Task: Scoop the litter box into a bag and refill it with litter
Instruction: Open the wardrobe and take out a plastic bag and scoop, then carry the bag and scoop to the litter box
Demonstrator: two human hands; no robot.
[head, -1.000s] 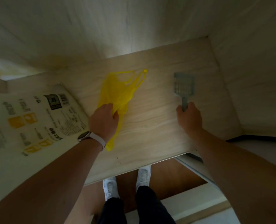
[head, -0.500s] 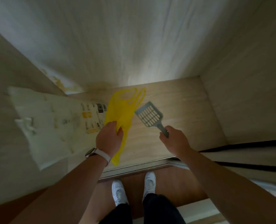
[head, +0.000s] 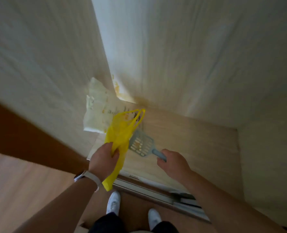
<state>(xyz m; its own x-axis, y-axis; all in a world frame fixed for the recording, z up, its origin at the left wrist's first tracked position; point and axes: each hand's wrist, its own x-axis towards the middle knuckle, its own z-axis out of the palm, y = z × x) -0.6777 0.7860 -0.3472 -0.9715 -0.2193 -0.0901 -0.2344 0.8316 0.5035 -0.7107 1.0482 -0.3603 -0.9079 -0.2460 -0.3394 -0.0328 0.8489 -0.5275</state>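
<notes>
My left hand (head: 104,158) grips a crumpled yellow plastic bag (head: 120,132); its handles point up and away and its tail hangs below my wrist. In my right hand (head: 173,163) I hold the handle of a grey-blue slotted litter scoop (head: 140,145), lifted off the shelf, its head tilted toward the bag. A large white litter sack (head: 97,113) with yellow print leans in the closet's back left corner, partly behind the bag. No litter box is in view.
A light wood closet shelf (head: 189,143) runs in front of me, walled at the back and right. A sliding door track (head: 156,190) lies along its front edge. A brown door panel (head: 30,140) stands at the left. My white shoes (head: 113,204) stand on the wooden floor.
Both hands rose off the shelf and drew back toward me with the bag and scoop. The scoop swung left, close to the bag. The view shifted back and left, so the sack looks farther.
</notes>
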